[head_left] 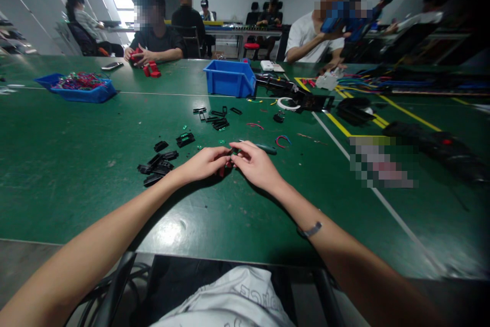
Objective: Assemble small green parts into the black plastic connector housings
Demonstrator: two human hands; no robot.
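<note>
My left hand [209, 162] and my right hand [254, 164] meet over the green table, fingertips pinched together. Between them is a small dark piece [233, 152], mostly hidden by the fingers; its kind does not show. A bit of red shows beneath the left fingers. Just beyond my right hand lies a green tool handle [267, 149], its other end hidden. Left of my left hand are a heap of black plastic parts [156, 168] and a black housing with green inside [186, 139]. Tiny green pieces [222, 142] are scattered beyond the fingers.
Black frames [219, 112] lie farther out, before a blue bin [229, 78]. A blue tray [92, 93] of coloured wires stands left. Short red and blue wires [283, 141] and a black assembly [306, 98] are at right. Across the table, a person handles red parts [152, 69].
</note>
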